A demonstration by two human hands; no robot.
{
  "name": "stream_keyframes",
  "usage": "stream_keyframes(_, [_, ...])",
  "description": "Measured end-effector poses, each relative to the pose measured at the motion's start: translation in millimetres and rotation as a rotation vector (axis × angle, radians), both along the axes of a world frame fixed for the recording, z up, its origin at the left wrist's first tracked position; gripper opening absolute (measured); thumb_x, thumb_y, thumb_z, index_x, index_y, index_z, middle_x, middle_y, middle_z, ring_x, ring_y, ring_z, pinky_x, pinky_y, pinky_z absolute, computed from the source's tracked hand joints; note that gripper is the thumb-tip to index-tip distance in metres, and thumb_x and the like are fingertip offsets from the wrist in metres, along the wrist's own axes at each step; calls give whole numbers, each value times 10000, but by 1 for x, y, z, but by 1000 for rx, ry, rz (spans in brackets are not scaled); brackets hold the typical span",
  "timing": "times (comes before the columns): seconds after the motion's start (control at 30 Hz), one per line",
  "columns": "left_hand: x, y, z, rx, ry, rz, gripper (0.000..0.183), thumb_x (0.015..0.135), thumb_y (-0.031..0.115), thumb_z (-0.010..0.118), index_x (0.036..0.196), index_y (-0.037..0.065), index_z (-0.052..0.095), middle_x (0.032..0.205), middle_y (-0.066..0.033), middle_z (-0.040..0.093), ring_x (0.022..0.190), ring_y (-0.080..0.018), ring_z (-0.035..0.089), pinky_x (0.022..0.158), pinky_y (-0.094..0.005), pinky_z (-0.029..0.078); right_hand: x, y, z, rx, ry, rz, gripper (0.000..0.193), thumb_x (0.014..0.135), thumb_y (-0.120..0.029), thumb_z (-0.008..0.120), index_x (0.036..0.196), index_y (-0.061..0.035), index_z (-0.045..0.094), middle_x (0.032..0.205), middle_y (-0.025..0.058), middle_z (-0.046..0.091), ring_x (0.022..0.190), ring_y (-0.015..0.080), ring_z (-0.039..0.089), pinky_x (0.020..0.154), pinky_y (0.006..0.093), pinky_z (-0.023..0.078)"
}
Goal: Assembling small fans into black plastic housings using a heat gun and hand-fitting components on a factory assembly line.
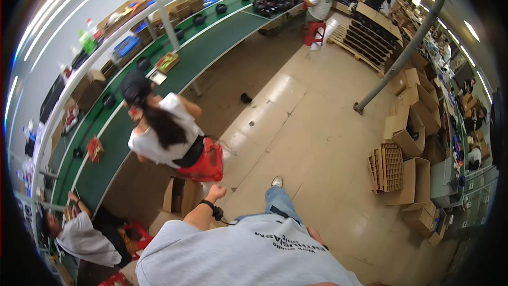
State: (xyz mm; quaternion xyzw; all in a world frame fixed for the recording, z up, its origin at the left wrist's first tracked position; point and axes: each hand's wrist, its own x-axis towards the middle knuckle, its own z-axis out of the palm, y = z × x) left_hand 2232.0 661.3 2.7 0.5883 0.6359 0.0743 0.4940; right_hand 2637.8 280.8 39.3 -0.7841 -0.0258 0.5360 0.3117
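Note:
My left hand (216, 193) swings out ahead of my body, its fingers curled in and nothing visible in them. A black band with a watch-like device (216, 213) sits on that wrist. The nearest things to it are a red stool (207, 163), with a person in a white top seated on it, and an open cardboard box (180, 195) on the floor. Of my right hand (316, 236) only a part shows beside my grey shirt; its fingers are mostly hidden. One of my legs is stretched forward in mid-step on the tiled floor.
A green conveyor belt (182, 77) with black round parts runs along the left. People sit beside it. A grey slanted pole (402, 53) stands ahead right, near a loaded pallet (360, 55). Cardboard boxes (407, 132) and brown dividers (389, 168) line the right.

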Motion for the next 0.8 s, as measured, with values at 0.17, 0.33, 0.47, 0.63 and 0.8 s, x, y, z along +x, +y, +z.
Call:
stream_keyframes(0.17, [29,22,24,-380,299,-177,217,779,185,733,813,-29,729,812,-171,738,748,-286,718,602,-395,566,139,128,-47,54,128,-424,268,958,-219,578,1085,3,657,891,112,701,672,223,657,607,318,521])
stream_keyframes(0.33, [101,105,35,-519,-78,376,220,890,177,604,1004,5,680,920,-132,711,773,-246,700,658,-359,553,237,344,-11,8,45,512,440,967,-362,594,1225,-10,650,1003,102,701,872,196,665,742,347,552])
stream_keyframes(0.47, [188,203,-8,-557,-238,582,229,906,193,587,1004,5,674,930,-128,709,786,-244,700,647,-354,540,266,489,32,155,435,959,537,998,-449,567,1324,-24,605,1239,101,656,1124,169,595,955,331,482])
stream_keyframes(0.63, [281,361,-68,-640,-341,651,216,897,239,600,822,47,664,654,-86,622,511,-200,589,411,-376,391,332,658,146,263,406,855,499,1043,-446,493,1284,-31,630,1153,36,676,1076,119,591,924,316,477])
stream_keyframes(0.8, [376,581,-47,-307,43,25,266,818,243,582,732,32,719,664,-118,695,559,-205,656,535,-366,519,421,779,186,58,487,722,453,988,-414,601,1208,-23,664,1094,23,681,976,125,607,812,358,516])
